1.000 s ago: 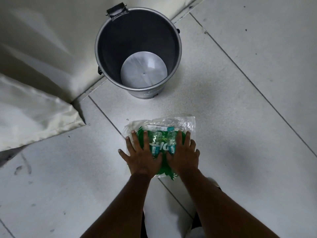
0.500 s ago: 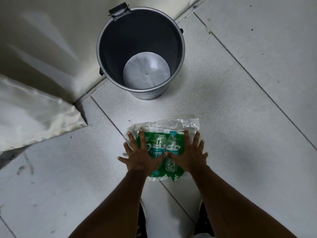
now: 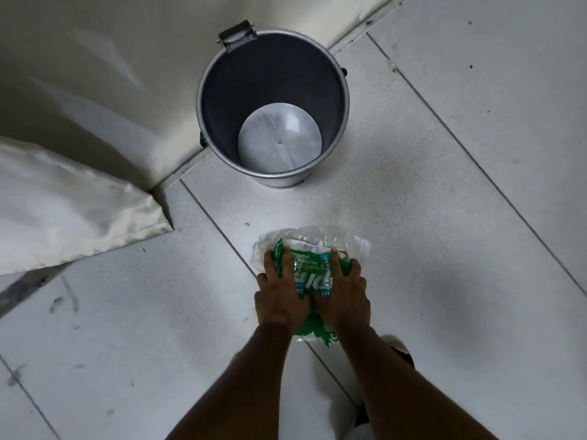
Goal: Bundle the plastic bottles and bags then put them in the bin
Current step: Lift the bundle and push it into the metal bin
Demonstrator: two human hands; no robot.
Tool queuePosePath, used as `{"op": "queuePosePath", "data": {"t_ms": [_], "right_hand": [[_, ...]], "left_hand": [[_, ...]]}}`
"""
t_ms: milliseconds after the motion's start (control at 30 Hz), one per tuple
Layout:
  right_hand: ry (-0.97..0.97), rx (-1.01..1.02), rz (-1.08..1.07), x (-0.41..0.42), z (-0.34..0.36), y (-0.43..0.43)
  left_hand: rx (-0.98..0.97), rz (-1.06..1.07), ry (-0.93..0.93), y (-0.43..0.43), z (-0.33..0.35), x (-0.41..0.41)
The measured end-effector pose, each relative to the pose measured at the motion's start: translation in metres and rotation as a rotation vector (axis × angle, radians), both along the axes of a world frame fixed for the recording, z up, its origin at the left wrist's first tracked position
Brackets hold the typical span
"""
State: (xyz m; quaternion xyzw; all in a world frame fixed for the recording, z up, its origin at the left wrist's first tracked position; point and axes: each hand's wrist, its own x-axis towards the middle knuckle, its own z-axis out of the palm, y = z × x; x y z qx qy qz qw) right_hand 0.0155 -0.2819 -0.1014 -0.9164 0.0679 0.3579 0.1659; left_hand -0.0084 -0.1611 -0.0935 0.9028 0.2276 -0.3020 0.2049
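Observation:
A clear and green plastic bag (image 3: 313, 249) with small plastic bottles inside lies on the tiled floor in front of me. My left hand (image 3: 279, 296) grips its left side with fingers curled over the plastic. My right hand (image 3: 344, 293) grips its right side the same way. Both thumbs meet near the middle of the bundle, and the bottles are mostly hidden under my hands. A round grey metal bin (image 3: 203, 100) stands upright beyond the bundle, with nothing inside it but its pale bottom.
A cream curtain or fabric (image 3: 70, 198) hangs and folds onto the floor at the left, beside the bin. Pale floor tiles (image 3: 460, 217) stretch to the right. My white-clad knees (image 3: 320, 408) are just below the bundle.
My fingers went from lying spread flat on the bag to curling around its sides, squeezing the bundle narrower. The bin has not moved.

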Motion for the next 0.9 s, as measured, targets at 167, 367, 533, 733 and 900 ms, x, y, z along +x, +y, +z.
{"op": "queuePosePath", "data": {"t_ms": [167,367,533,733,900], "right_hand": [[0.003,0.010,0.022,0.005,0.086,0.001],[-0.059,0.075,0.072,0.048,0.215,0.008],[-0.205,0.100,0.155,0.107,0.283,0.020],[-0.305,0.083,0.181,0.187,0.308,0.053],[-0.313,0.019,0.220,0.231,0.273,0.086]], "left_hand": [[0.010,0.060,-0.036,-0.001,0.084,-0.004],[0.036,0.198,-0.101,0.001,0.214,0.025],[0.077,0.279,-0.224,0.011,0.282,0.078],[0.109,0.285,-0.267,0.043,0.310,0.163],[0.117,0.263,-0.232,0.066,0.272,0.207]]}}
